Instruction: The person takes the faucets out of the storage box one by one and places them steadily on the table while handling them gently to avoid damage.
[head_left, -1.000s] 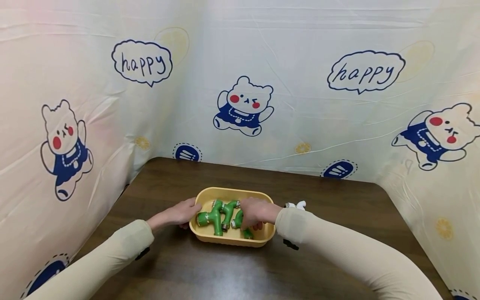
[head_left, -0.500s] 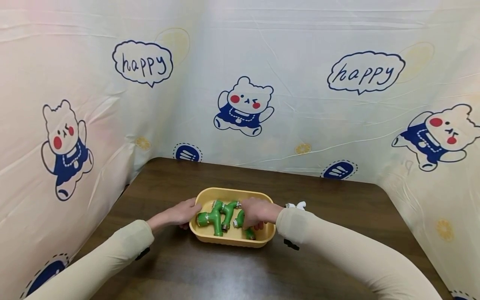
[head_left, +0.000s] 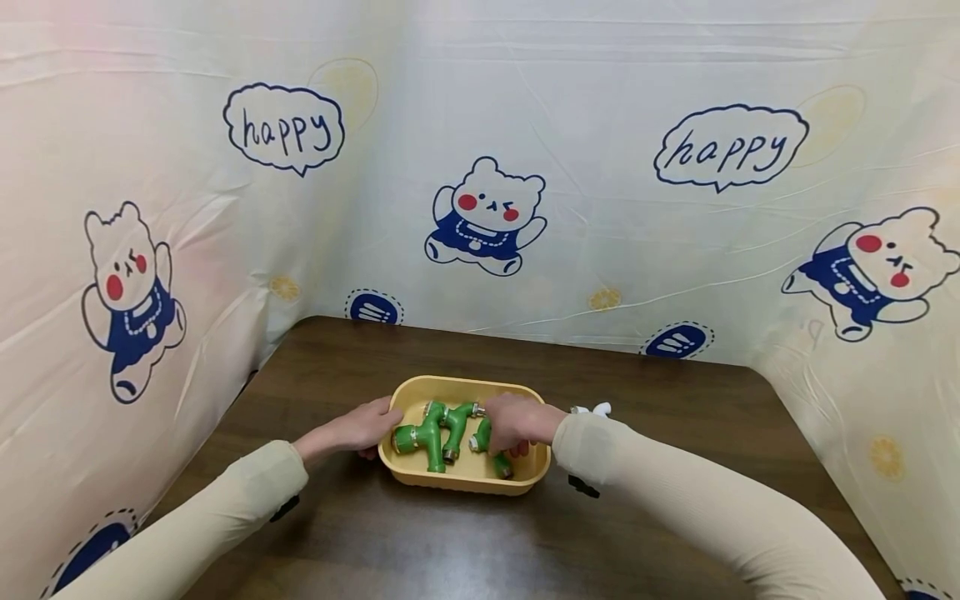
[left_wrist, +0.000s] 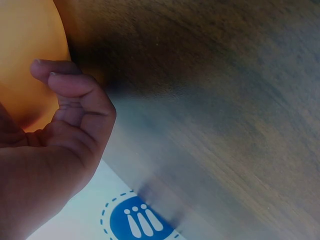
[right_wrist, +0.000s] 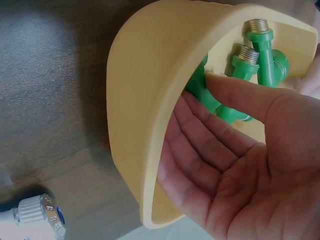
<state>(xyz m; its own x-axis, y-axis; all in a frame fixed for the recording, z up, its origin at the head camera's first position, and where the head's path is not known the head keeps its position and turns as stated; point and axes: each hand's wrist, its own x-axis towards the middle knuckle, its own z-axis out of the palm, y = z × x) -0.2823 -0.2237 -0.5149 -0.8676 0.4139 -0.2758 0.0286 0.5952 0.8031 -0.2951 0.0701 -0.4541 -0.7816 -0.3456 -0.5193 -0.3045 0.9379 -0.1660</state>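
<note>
The right wrist view is showing the right hand (right_wrist: 235, 165) curling around a green fitting (right_wrist: 210, 95) inside the yellow basket (right_wrist: 135, 125), while the head view is showing the left hand (head_left: 352, 429) resting relaxed against the basket's outer wall.

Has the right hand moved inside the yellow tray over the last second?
Barely. Against the yellow tray, the right hand sits in nearly the same spot, over the rightmost green fitting; only a slight shift shows, and the whole view has shifted slightly too.

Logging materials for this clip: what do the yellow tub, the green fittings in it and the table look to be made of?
Yellow tub: likely moulded plastic, matte, with a thin smooth rounded wall. Green fittings: glossy green plastic, it seems, with threaded metallic-looking silver ends. Table: dark brown wood grain with a light sheen; solid wood or laminate cannot be told.
</note>
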